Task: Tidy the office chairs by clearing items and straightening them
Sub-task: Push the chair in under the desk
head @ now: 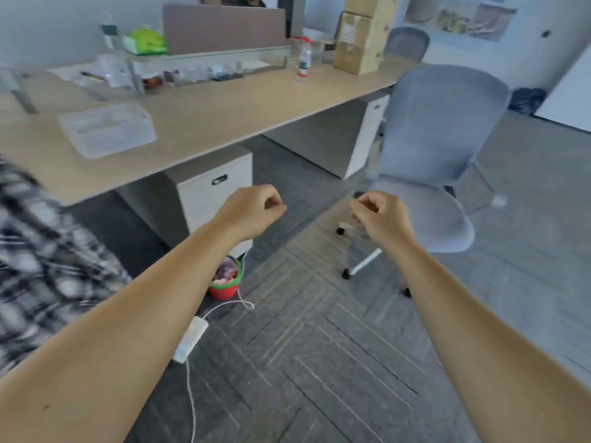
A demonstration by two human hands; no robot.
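Observation:
A grey-blue office chair (438, 148) on castors stands at the right, pulled out from the long wooden desk (224, 123) and turned at an angle; its seat is bare. A second grey chair (407, 43) stands behind the desk's far end. My left hand (256, 209) and my right hand (382, 215) hover over the carpet in front of me, both with fingers curled in and nothing in them. My right hand is just left of the near chair's seat, not touching it. A black-and-white checked cloth (41, 251) fills the left edge, blurred.
Two white drawer units (211, 193) stand under the desk. A small red and green bin (225, 282) and a white power strip (192, 338) with its cable lie on the carpet. A clear plastic box (105, 129), bottles and cardboard boxes (364, 33) sit on the desk.

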